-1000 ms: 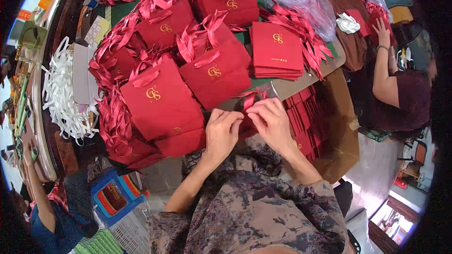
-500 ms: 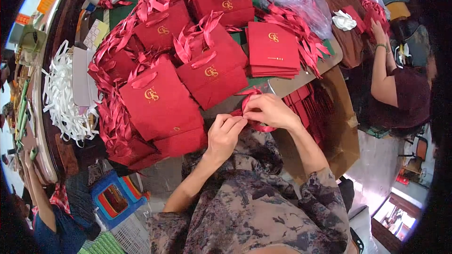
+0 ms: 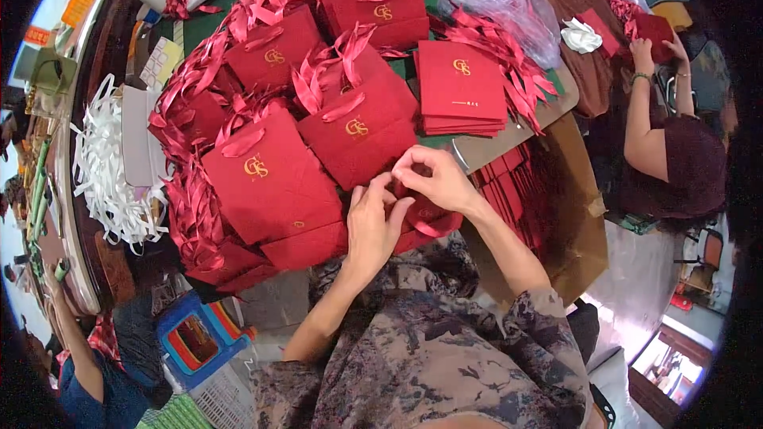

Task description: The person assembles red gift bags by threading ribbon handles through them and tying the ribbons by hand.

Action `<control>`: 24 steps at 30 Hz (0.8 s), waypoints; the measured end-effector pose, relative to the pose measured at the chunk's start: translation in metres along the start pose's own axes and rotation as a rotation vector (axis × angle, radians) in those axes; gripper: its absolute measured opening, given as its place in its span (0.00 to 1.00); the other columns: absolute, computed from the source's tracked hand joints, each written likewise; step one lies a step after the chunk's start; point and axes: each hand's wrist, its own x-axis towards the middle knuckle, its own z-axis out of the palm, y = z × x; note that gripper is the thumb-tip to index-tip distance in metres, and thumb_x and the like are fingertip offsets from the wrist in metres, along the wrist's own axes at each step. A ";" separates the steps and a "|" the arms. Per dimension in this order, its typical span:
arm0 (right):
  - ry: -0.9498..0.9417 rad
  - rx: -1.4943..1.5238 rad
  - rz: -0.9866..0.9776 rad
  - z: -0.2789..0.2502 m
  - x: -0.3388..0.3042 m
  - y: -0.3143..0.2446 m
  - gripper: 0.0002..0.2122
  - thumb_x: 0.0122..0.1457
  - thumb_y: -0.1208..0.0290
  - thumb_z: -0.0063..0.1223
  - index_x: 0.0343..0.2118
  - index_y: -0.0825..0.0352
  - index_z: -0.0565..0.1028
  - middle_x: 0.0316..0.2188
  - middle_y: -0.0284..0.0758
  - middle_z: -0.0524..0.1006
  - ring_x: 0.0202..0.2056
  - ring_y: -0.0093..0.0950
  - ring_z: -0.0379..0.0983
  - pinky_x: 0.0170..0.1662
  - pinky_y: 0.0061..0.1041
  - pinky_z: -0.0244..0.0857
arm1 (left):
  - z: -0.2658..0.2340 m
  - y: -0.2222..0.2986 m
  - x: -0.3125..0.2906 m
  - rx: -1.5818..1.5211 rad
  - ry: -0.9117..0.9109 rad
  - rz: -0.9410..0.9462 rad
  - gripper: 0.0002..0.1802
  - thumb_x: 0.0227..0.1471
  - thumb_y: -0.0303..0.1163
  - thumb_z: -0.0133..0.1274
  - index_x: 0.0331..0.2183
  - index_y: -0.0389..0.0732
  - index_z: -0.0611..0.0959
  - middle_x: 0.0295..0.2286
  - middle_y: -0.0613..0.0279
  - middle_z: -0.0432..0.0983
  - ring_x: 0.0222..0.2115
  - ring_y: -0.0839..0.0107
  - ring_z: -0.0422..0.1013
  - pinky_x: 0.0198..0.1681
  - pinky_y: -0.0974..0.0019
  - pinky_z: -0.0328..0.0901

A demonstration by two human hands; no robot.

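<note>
A red paper bag (image 3: 420, 211) with a pink-red ribbon loop (image 3: 433, 230) sits between my hands, just above my lap and against the near edge of the piled bags. My left hand (image 3: 372, 226) curls at the bag's left side, its fingers bent and thumb reaching toward the bag. My right hand (image 3: 439, 183) comes over the bag's top from the right, with thumb and index finger pinched near my left fingertips. What that pinch holds is too small to tell. My fingers hide part of the bag's upper edge.
Stacked red gift bags (image 3: 274, 171) with ribbon handles cover the table before me. A flat stack of red bags (image 3: 462, 83) lies right of them, above a cardboard box (image 3: 576, 214) of more red pieces. White ribbons (image 3: 119, 167) hang at left. A co-worker (image 3: 675, 159) sits at right.
The red bag now shows under my hands, where mostly a ribbon was visible. My hands have moved apart slightly, the right a little left and up. The co-worker at right now raises a red item.
</note>
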 end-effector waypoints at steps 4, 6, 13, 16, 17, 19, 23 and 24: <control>0.065 -0.116 0.007 -0.013 -0.009 -0.013 0.07 0.61 0.71 0.57 0.35 0.70 0.81 0.31 0.30 0.76 0.33 0.17 0.71 0.38 0.19 0.64 | 0.002 -0.010 0.007 0.147 -0.007 0.034 0.09 0.50 0.27 0.62 0.34 0.37 0.80 0.23 0.55 0.77 0.26 0.57 0.70 0.31 0.56 0.65; 0.186 -0.093 -0.013 -0.023 -0.016 -0.011 0.07 0.60 0.72 0.58 0.36 0.70 0.81 0.30 0.31 0.77 0.33 0.19 0.73 0.37 0.19 0.65 | 0.002 -0.009 0.009 0.127 0.022 0.024 0.06 0.51 0.28 0.61 0.30 0.37 0.80 0.24 0.54 0.78 0.26 0.56 0.70 0.31 0.55 0.65; 0.214 -0.349 0.055 -0.034 -0.029 -0.019 0.06 0.57 0.73 0.61 0.34 0.69 0.81 0.27 0.33 0.77 0.29 0.21 0.73 0.33 0.22 0.66 | 0.001 -0.008 0.009 0.140 0.018 0.035 0.04 0.54 0.27 0.57 0.31 0.37 0.80 0.26 0.52 0.79 0.28 0.52 0.71 0.32 0.54 0.66; 0.145 -0.434 0.031 -0.024 -0.026 -0.011 0.07 0.54 0.72 0.63 0.34 0.68 0.81 0.25 0.35 0.76 0.26 0.25 0.74 0.31 0.25 0.67 | 0.002 -0.006 0.010 0.147 0.017 0.043 0.04 0.55 0.27 0.56 0.31 0.36 0.79 0.27 0.50 0.79 0.29 0.50 0.71 0.33 0.53 0.66; 0.150 -0.536 0.000 -0.019 -0.023 -0.009 0.07 0.54 0.71 0.63 0.33 0.68 0.80 0.25 0.36 0.75 0.27 0.28 0.75 0.31 0.27 0.68 | 0.002 -0.005 0.010 0.141 0.021 0.050 0.04 0.55 0.26 0.55 0.31 0.36 0.79 0.27 0.49 0.78 0.29 0.49 0.71 0.33 0.52 0.66; 0.158 -0.696 -0.076 -0.012 -0.018 -0.005 0.08 0.53 0.70 0.63 0.34 0.68 0.79 0.25 0.39 0.73 0.28 0.34 0.77 0.32 0.31 0.69 | 0.001 -0.003 0.011 0.143 0.014 0.044 0.04 0.55 0.27 0.55 0.31 0.36 0.79 0.27 0.48 0.78 0.29 0.49 0.71 0.32 0.52 0.65; 0.136 -0.584 -0.082 -0.009 -0.017 -0.005 0.09 0.54 0.71 0.61 0.37 0.67 0.78 0.25 0.39 0.72 0.27 0.33 0.76 0.32 0.30 0.68 | -0.001 -0.001 0.011 0.172 0.009 0.044 0.04 0.55 0.27 0.55 0.30 0.36 0.79 0.27 0.47 0.78 0.28 0.48 0.71 0.32 0.51 0.65; 0.131 -0.518 -0.083 -0.010 -0.020 -0.011 0.08 0.56 0.72 0.59 0.38 0.67 0.77 0.26 0.38 0.73 0.27 0.30 0.75 0.31 0.28 0.67 | -0.003 -0.001 0.011 0.176 0.012 0.039 0.04 0.55 0.27 0.55 0.30 0.36 0.79 0.27 0.47 0.78 0.28 0.48 0.71 0.32 0.51 0.65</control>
